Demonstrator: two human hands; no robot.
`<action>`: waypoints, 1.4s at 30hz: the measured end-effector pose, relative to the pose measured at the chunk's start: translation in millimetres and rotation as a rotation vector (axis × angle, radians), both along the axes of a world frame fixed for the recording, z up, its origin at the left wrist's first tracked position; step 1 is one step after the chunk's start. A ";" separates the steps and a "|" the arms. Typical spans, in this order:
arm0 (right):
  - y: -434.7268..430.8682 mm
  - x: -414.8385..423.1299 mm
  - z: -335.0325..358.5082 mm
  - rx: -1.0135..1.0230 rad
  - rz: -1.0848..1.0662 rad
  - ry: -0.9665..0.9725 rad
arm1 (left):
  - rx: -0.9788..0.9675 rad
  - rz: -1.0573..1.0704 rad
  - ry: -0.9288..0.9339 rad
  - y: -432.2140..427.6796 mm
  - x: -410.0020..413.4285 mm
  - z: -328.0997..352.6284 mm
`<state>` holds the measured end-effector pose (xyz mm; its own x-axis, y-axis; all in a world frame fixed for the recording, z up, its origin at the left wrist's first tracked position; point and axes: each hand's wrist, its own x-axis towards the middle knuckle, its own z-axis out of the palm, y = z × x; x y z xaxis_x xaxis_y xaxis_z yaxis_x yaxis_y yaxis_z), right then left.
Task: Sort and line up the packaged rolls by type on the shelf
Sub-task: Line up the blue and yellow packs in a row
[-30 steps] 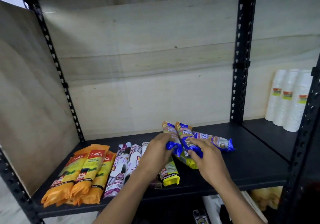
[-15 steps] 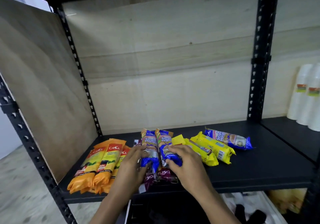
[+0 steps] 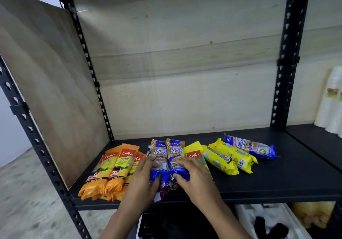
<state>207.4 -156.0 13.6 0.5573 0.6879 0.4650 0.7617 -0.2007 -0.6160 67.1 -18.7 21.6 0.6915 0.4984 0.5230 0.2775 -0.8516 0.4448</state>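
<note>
Head cam is looking down at a black shelf (image 3: 277, 181) with packaged rolls laid across it. The person's left hand (image 3: 142, 177) has its fingers curled round the near end of the left blue roll (image 3: 159, 153). The right hand (image 3: 192, 178) grips the right blue roll (image 3: 174, 152) the same way. Those two lie side by side, touching, pointing front to back around the middle of the shelf. Orange rolls (image 3: 114, 170) sit in a neat bunch just to the left. A yellow-green roll (image 3: 194, 152) pokes out from under the right hand, and two yellow rolls (image 3: 229, 160) lie angled further right. A third blue roll (image 3: 249, 147) lies beyond them. Some purple-ish packs (image 3: 165, 187) are mostly hidden under the hands. White cup stacks (image 3: 330, 107) stand far right.
</note>
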 end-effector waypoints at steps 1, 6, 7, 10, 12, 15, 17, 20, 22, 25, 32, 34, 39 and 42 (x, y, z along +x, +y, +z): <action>-1.5 -0.4 1.4 -0.009 0.013 0.010 | -0.021 -0.007 -0.001 -2.6 0.3 -0.2; -24.4 4.8 15.0 -0.059 0.062 0.041 | 0.130 -0.061 0.099 -17.8 -5.5 0.6; -30.7 8.0 17.9 -0.083 0.043 0.014 | 0.192 -0.065 0.165 -22.4 -5.8 5.0; -48.5 24.2 19.3 -0.127 -0.036 -0.072 | 0.329 -0.147 0.226 -39.6 3.0 19.7; -56.0 40.0 13.9 -0.117 -0.093 -0.117 | 0.378 -0.189 0.204 -52.6 15.5 23.9; -62.5 65.5 4.5 -0.090 -0.187 -0.135 | 0.433 -0.223 0.241 -66.2 40.7 20.6; -65.5 77.3 1.5 -0.093 -0.195 -0.145 | 0.498 -0.222 0.310 -71.0 57.5 13.9; -69.7 89.2 -0.7 -0.138 -0.186 -0.163 | 0.572 -0.185 0.431 -74.2 75.1 10.5; -71.1 95.6 -2.5 -0.173 -0.194 -0.160 | 0.580 -0.156 0.491 -74.1 82.8 12.2; -72.1 101.3 -5.2 -0.224 -0.172 -0.118 | 0.588 -0.114 0.539 -75.6 89.3 11.7; -68.2 106.6 -14.6 -0.286 -0.192 -0.159 | 0.629 -0.123 0.537 -71.3 96.1 -6.3; -69.5 107.9 -13.3 -0.263 -0.206 -0.147 | 0.626 -0.129 0.471 -72.5 96.7 -7.4; -92.8 99.9 -1.8 -0.094 -0.242 -0.118 | 0.631 -0.103 0.245 -85.1 102.3 -9.5; -115.8 97.2 5.6 0.051 -0.282 -0.055 | 0.550 -0.129 0.156 -105.9 111.7 3.9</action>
<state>304.6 -271.9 19.2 0.6963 0.4841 0.5299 0.7127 -0.3792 -0.5902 178.8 -124.6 25.5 0.8180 0.0891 0.5682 0.1831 -0.9769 -0.1103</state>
